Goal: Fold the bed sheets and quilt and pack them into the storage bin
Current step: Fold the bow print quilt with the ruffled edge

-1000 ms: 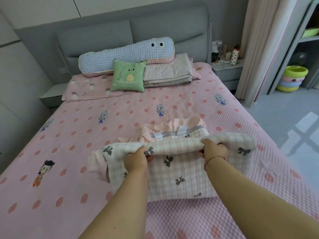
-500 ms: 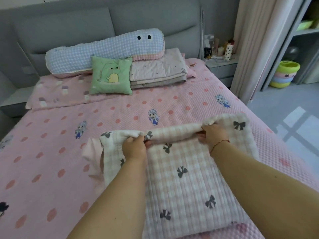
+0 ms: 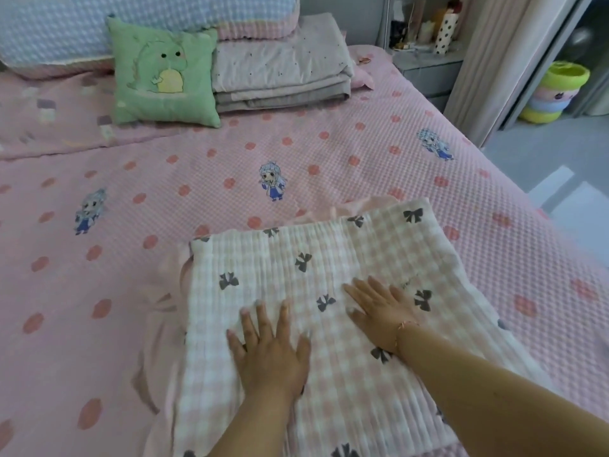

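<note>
Both palms flat, left hand, right hand, quilt

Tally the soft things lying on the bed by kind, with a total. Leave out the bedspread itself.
Folded checked quilt with bows, under the left hand and right hand: 1
Folded grey bedding stack: 1
Green dinosaur cushion: 1
Long blue checked bolster: 1
Pink pillow: 1
Total: 5
</note>
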The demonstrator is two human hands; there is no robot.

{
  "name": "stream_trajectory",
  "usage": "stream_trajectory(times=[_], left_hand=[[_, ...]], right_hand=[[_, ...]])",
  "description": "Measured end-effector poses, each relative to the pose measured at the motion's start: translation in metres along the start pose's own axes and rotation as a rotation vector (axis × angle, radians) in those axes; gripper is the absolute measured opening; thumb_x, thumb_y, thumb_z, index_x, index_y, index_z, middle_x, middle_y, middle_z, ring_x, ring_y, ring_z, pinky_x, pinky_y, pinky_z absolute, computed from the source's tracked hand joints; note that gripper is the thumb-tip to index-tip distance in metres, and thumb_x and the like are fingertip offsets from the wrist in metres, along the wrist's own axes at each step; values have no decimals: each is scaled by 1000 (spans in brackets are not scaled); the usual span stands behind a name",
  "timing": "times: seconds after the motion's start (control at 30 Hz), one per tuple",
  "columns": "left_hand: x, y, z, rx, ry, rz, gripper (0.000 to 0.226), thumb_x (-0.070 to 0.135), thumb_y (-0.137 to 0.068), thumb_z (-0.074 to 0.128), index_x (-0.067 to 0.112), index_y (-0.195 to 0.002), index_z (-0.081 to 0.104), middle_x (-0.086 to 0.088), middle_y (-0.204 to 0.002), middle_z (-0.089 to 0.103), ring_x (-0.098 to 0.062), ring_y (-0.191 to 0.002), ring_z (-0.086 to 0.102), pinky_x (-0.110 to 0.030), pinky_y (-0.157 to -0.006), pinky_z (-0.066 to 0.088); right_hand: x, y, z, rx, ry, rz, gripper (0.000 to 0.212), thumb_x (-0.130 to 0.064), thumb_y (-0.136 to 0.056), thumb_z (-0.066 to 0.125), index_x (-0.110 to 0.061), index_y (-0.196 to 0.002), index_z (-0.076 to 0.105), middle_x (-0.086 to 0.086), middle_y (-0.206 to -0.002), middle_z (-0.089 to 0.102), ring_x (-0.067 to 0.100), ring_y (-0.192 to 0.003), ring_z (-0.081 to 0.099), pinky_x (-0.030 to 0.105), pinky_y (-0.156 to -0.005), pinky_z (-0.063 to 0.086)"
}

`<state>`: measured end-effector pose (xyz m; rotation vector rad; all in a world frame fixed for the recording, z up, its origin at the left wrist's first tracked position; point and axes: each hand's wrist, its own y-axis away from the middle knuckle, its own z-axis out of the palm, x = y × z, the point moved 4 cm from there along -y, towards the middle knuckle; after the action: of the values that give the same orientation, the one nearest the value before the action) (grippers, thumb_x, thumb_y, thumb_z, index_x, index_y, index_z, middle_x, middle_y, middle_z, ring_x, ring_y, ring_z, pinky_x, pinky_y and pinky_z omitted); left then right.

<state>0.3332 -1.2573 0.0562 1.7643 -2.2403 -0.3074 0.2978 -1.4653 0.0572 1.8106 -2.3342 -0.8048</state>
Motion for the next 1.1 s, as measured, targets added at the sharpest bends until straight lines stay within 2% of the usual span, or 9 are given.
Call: stream_trajectory(times=[0.2, 0.3, 0.4, 0.5, 0.6, 0.7, 0.83, 0.97, 1.1], left_hand=[[-2, -11, 22, 38, -15, -25, 70, 70, -87, -2, 35, -140, -33, -6, -153, -35, -31, -139, -36, -58, -112, -19], [-2, -9, 23, 42, -14, -19, 71, 71, -87, -4, 34, -141, -33, -6, -153, -35, -31, -139, -35, -57, -112, -18], [-2, -6, 23, 51, -8, -15, 73, 71, -86, -5, 33, -142, -32, -6, -153, -35, -30, -140, -35, -56, -113, -19], [-2, -6, 22, 78, -11, -11, 74, 70, -87, -5, 31, -145, -30, -6, -154, -33, -30, -140, -33, -56, -113, -18], [-2, -3, 19, 86, -9, -12, 75, 70, -87, -6, 29, -147, -26, -7, -155, -30, -29, -142, -31, -56, -114, -17], [-1, 2, 10, 152, 1, 19, 77, 68, -88, -3, 26, -150, -18, -9, -159, -20, -30, -144, -27, -56, -114, -15], [-16, -5, -19, 322, -56, 68, 73, 64, -93, 10, 25, -153, -1, -11, -161, -6, -32, -146, -20, -55, -115, -17], [-58, -23, -19, 165, -74, -165, 80, 74, -85, 2, 33, -149, -21, -10, -158, -26, -39, -143, -25, -60, -113, -13], [-68, -35, -10, 103, -13, -238, 89, 85, -76, 2, 37, -145, -27, -13, -158, -23, -42, -145, -13, -63, -114, 0]], right_hand=[[4, -21, 8, -59, 3, -26, 54, -51, -98, 16, -43, -148, -3, -18, -157, -11, 6, -144, -17, 40, -118, -11], [7, -10, -8, 156, -34, 5, 57, -50, -97, 28, -36, -149, 10, -13, -158, 8, 8, -146, 1, 36, -120, -1], [38, 15, -41, 532, -47, 335, 70, -50, -91, 42, -23, -149, 13, 1, -156, 16, 20, -145, 10, 39, -121, 4], [80, 24, -54, 454, -161, 711, 96, -66, -78, 50, -11, -146, 10, 15, -147, 28, 32, -138, 25, 43, -118, 17], [89, 26, -58, 332, -362, 774, 71, -63, -75, 62, -9, -118, 43, 4, -82, 58, 22, -76, 61, 33, -68, 51], [73, 24, -75, 434, -410, 569, 32, -42, -89, 57, -12, -96, 48, -2, -66, 53, 9, -50, 49, 20, -44, 34], [48, 6, -99, 665, -213, 334, 34, -46, -89, 53, -13, -95, 48, 6, -85, 58, 23, -75, 54, 35, -69, 46], [86, 2, -61, 383, -191, 576, 64, -63, -84, 48, -19, -128, 36, 12, -118, 52, 32, -107, 52, 45, -88, 46], [114, 6, -23, 242, -351, 679, 87, -80, -69, 49, -28, -135, 26, 14, -124, 52, 37, -107, 54, 45, -86, 45]])
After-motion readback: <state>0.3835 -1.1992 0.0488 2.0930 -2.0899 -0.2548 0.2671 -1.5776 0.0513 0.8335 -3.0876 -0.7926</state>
